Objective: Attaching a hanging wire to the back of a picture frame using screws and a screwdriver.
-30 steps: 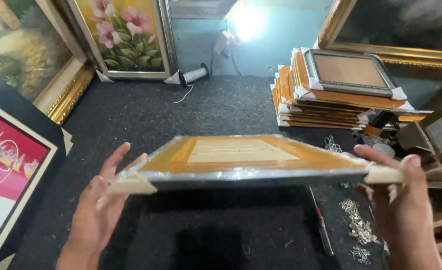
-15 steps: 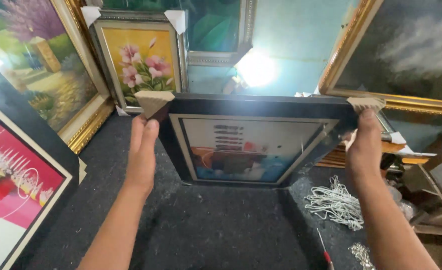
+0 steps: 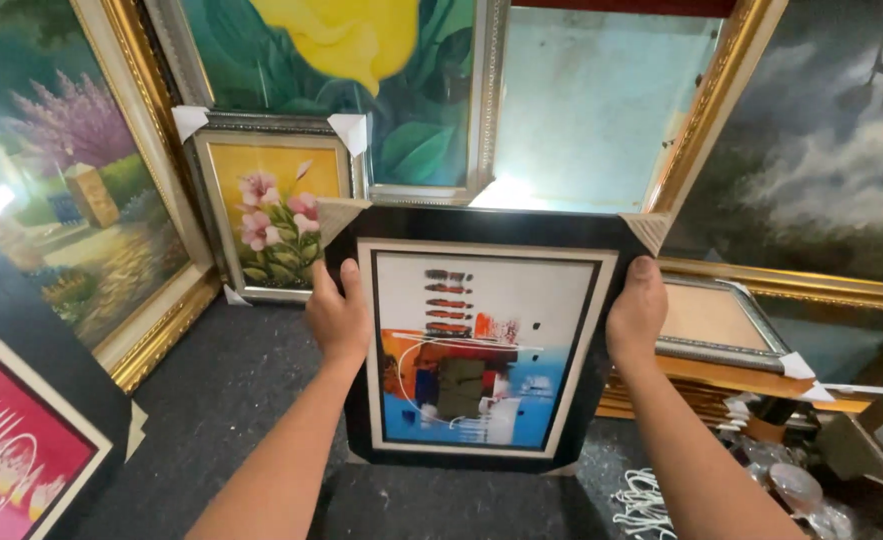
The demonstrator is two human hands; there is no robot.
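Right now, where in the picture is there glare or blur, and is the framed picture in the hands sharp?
Head view: strong glare on the pale panel behind, brightest just above the black-framed picture; a smaller light spot on the garden painting at left. The held picture is sharp, gripped by left hand and right hand; edges bend slightly from the wide lens.

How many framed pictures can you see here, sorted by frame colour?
Black frame: 2, the abstract picture held by left hand and right hand, and the pink picture
Gold frame: 3
Silver frame: 3
Total: 8
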